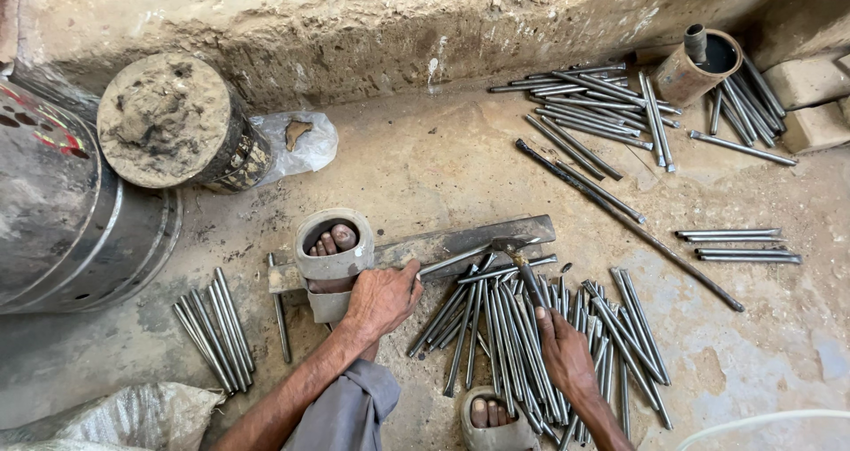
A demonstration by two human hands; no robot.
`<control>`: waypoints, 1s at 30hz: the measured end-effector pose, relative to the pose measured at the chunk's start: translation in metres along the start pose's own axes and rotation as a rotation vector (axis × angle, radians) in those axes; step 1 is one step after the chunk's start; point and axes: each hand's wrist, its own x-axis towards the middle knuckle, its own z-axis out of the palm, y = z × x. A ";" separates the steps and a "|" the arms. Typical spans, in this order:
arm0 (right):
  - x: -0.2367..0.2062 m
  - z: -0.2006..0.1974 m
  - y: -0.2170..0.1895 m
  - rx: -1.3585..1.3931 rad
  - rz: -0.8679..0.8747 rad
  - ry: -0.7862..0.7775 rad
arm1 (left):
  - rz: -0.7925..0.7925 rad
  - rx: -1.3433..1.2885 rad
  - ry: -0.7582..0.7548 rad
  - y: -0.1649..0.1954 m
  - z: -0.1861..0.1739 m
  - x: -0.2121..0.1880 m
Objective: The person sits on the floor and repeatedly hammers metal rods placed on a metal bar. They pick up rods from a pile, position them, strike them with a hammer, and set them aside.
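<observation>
Head cam: our left hand (382, 298) pinches a thin steel rod (453, 261) against the flat iron bar's (460, 241) edge; right hand (563, 351) fingers wrap a hammer (524, 268), bare floor (443, 168) beyond our fingertips.

Far left you have a crumpled clear plastic bag (297, 143) beside the mud-capped cylinder. Near left lies a grey woven sack (124, 420). On the far-left drum sits a red-and-yellow label (40, 123).
</observation>
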 end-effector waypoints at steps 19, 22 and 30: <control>-0.049 -0.063 -0.070 0.329 -0.447 0.411 | 0.001 0.038 -0.013 -0.007 0.014 0.005; -0.035 -0.040 -0.074 0.074 -0.184 0.147 | 0.011 0.013 -0.010 -0.005 0.010 0.004; -0.068 -0.103 -0.066 0.181 -0.271 0.306 | -0.005 0.022 -0.017 -0.007 0.016 0.006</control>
